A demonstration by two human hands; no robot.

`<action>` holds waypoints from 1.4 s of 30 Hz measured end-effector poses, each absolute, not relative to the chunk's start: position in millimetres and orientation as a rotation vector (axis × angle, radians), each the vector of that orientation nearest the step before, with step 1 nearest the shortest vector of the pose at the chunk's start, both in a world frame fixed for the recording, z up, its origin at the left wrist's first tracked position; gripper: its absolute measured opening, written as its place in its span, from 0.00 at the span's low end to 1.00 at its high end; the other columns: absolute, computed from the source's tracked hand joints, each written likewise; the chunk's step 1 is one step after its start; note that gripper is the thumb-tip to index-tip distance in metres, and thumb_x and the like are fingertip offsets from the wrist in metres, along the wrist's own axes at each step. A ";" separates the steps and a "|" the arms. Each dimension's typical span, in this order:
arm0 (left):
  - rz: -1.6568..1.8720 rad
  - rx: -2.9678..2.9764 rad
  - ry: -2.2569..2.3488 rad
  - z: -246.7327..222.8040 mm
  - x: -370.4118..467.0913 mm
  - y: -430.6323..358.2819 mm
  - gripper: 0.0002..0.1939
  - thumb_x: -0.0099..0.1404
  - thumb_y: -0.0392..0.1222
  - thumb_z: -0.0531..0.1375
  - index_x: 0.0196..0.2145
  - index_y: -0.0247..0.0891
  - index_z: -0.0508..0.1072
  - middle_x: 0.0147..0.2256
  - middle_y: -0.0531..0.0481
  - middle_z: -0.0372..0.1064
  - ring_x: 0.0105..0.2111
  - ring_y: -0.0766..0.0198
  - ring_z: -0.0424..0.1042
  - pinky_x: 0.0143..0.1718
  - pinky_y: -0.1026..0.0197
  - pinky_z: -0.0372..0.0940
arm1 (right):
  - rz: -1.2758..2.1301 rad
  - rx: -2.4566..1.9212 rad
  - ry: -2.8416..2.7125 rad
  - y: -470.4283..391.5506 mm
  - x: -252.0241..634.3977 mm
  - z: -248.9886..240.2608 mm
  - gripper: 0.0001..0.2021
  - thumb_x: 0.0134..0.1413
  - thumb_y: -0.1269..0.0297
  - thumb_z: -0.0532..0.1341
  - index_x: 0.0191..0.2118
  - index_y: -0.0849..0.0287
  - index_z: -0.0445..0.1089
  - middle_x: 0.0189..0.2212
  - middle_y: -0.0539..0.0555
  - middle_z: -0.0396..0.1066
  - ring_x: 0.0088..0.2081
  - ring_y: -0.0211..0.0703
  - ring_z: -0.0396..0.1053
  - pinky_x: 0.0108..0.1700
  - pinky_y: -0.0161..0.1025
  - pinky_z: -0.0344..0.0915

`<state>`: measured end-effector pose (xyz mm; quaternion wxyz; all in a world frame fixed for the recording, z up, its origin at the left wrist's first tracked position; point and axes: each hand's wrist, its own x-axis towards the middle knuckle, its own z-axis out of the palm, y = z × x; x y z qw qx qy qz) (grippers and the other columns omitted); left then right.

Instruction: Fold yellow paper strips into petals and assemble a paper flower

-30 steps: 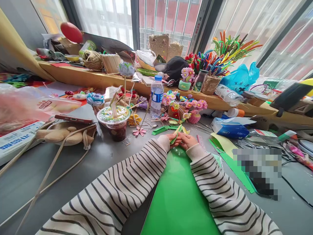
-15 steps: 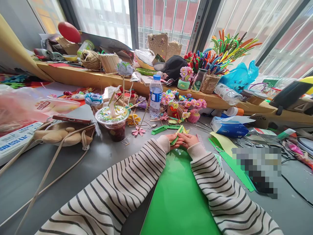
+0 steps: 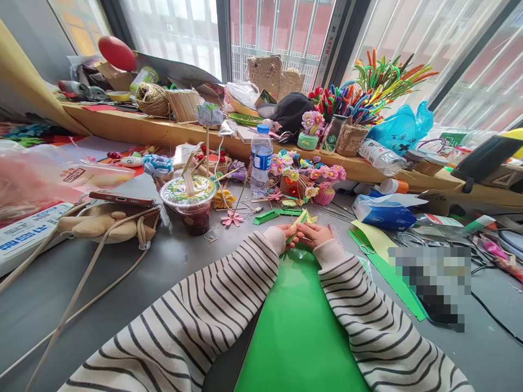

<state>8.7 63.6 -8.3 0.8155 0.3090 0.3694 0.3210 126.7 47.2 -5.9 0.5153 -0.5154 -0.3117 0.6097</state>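
Observation:
A small folded piece of yellow and green paper (image 3: 303, 219) is held between my two hands over the far end of a glossy green sheet (image 3: 304, 326). My left hand (image 3: 289, 234) is closed round its left side. The fingers of my right hand (image 3: 315, 234) pinch its right side, and the fingertips of both hands nearly meet. Just beyond my left hand lie folded green paper strips (image 3: 272, 215). A pink paper flower (image 3: 232, 218) rests farther left on the grey table. How the paper is folded inside my fingers is hidden.
Left of my hands stands a lidded drink cup (image 3: 188, 204), with a water bottle (image 3: 260, 163) behind. Pink flowers (image 3: 322, 177) sit beyond my hands. To the right are a blue tissue pack (image 3: 384, 212), green-handled scissors (image 3: 365, 247) and green paper (image 3: 398, 291). A cluttered ledge (image 3: 229, 139) runs behind.
My right fingers have shifted slightly on the folded paper, and the paper has tilted a little. The rest of the view has moved only by a slight camera shift.

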 end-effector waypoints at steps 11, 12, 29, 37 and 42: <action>0.716 0.698 0.859 -4.1 9.1 59.4 0.07 0.56 0.30 0.50 0.22 0.30 0.63 0.20 0.52 0.64 0.17 0.76 0.62 0.19 0.71 0.57 | 1.390 -1.256 -0.809 47.2 122.4 -9.4 0.12 0.22 0.64 0.67 0.21 0.64 0.70 0.12 0.45 0.64 0.15 0.28 0.62 0.21 0.26 0.66; 0.715 0.700 0.865 -4.1 9.2 59.2 0.07 0.56 0.30 0.50 0.22 0.30 0.63 0.19 0.52 0.64 0.16 0.76 0.62 0.19 0.71 0.57 | 1.390 -1.257 -0.809 47.5 122.4 -10.0 0.12 0.22 0.64 0.67 0.20 0.64 0.70 0.11 0.45 0.63 0.15 0.28 0.62 0.21 0.26 0.66; 0.722 0.638 0.794 -8.6 7.7 67.4 0.07 0.56 0.29 0.50 0.24 0.28 0.66 0.21 0.49 0.65 0.15 0.74 0.62 0.18 0.68 0.59 | 1.550 -1.124 -0.861 46.8 134.6 -7.5 0.07 0.28 0.66 0.65 0.20 0.63 0.70 0.20 0.51 0.70 0.25 0.37 0.68 0.29 0.34 0.68; 0.714 0.639 0.798 -8.7 7.0 67.5 0.06 0.56 0.29 0.50 0.24 0.28 0.66 0.22 0.49 0.65 0.16 0.74 0.62 0.19 0.68 0.59 | 1.529 -1.138 -0.874 46.0 132.2 -7.5 0.06 0.28 0.67 0.65 0.20 0.62 0.70 0.19 0.50 0.69 0.23 0.36 0.67 0.29 0.33 0.68; 0.714 0.660 0.808 -6.9 6.5 64.8 0.05 0.55 0.30 0.51 0.24 0.29 0.65 0.23 0.50 0.65 0.17 0.74 0.61 0.20 0.68 0.59 | 1.509 -1.155 -0.887 46.6 132.2 -8.9 0.06 0.28 0.66 0.64 0.20 0.61 0.71 0.19 0.49 0.68 0.23 0.35 0.67 0.28 0.32 0.68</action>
